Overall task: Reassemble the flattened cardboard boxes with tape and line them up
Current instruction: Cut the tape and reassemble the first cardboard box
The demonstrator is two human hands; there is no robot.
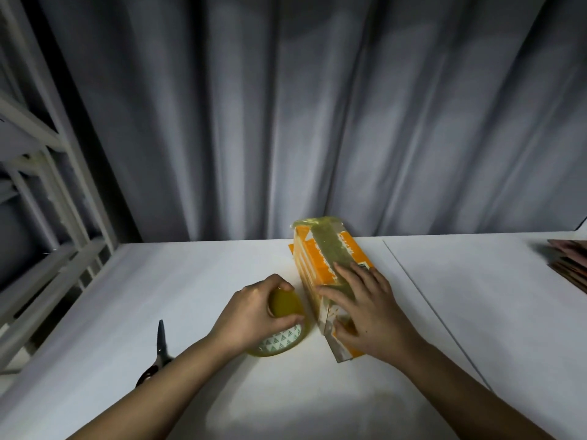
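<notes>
An orange and white cardboard box [320, 258] lies on the white table [190, 281], a strip of yellowish tape running along its top face. My right hand [362, 309] lies flat on the near end of the box, fingers spread over the tape. Just left of the box, my left hand [254, 315] grips a roll of yellowish tape [286, 331] that rests on the table, thumb and fingers curled round its rim.
Scissors [160, 344] lie on the table at the left, partly under my left forearm. A pile of flattened brown cardboard [568, 265] sits at the far right edge. Grey curtains hang behind the table, and a white metal frame [47, 185] stands at the left.
</notes>
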